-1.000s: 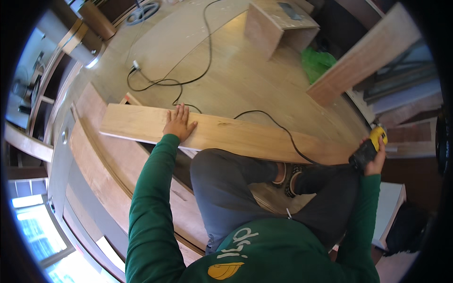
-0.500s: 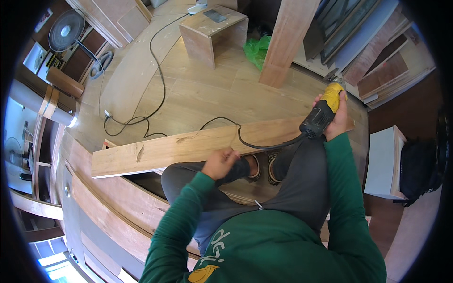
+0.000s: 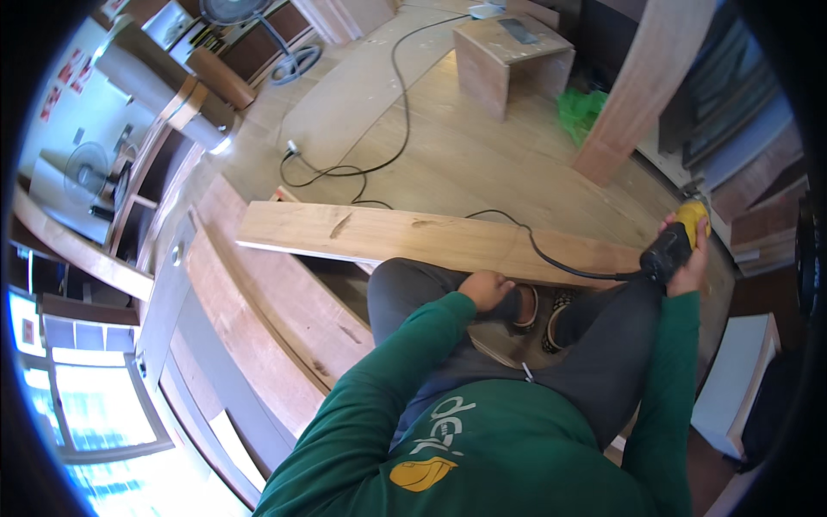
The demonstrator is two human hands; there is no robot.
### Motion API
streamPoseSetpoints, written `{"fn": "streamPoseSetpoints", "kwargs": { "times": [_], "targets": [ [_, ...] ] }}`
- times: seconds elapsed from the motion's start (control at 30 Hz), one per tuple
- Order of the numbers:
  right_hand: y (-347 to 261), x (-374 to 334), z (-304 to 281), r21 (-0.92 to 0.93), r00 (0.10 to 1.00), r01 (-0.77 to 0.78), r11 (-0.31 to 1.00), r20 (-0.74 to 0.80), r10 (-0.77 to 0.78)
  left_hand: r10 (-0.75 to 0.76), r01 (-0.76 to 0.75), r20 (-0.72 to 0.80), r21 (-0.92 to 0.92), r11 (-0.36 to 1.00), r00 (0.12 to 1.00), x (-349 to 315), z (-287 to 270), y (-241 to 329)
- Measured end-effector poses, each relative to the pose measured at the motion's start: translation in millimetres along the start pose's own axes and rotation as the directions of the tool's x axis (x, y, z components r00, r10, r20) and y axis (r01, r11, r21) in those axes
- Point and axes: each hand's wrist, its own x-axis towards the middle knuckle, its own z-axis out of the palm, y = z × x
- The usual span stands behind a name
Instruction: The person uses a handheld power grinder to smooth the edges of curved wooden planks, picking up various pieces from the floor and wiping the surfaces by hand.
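I see my right hand [image 3: 685, 258] clenched around a yellow and black power tool [image 3: 674, 243] at the right end of the plank [image 3: 413, 237]. The tool sits at the plank's far right, and its black cord [image 3: 551, 263] runs left across the wood, then off the far edge onto the floor [image 3: 465, 164]. My left hand [image 3: 485, 289] rests on my left knee, just near of the plank's near edge; its fingers are curled loosely and it grasps nothing that I can make out. The plank lies crosswise in front of me, its left end over a long wooden bench [image 3: 258, 302] that runs near-left, its right end by the tool. My sandalled feet [image 3: 543, 310] show just below the plank between my knees. Farther off, a small wooden stool [image 3: 508, 60] stands on the floor, a green bag [image 3: 579, 112] to its right, and a board [image 3: 642, 86] leans up at the far right. A fan [image 3: 250, 17] stands at the far left.
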Motion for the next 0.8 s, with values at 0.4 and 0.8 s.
{"fn": "streamPoseSetpoints", "kwargs": {
  "times": [0.4,0.8],
  "targets": [
    [2,8,4,0.041,0.992,-0.042,0.998,-0.12,0.047,-0.071,0.07,-0.055,-0.023,0.997,0.996,-5,-5,6],
    [2,15,-5,-0.034,0.995,-0.076,0.997,-0.06,0.074,-0.076,0.071,-0.103,-0.05,0.996,0.992,-8,-5,9]
  ]
}}
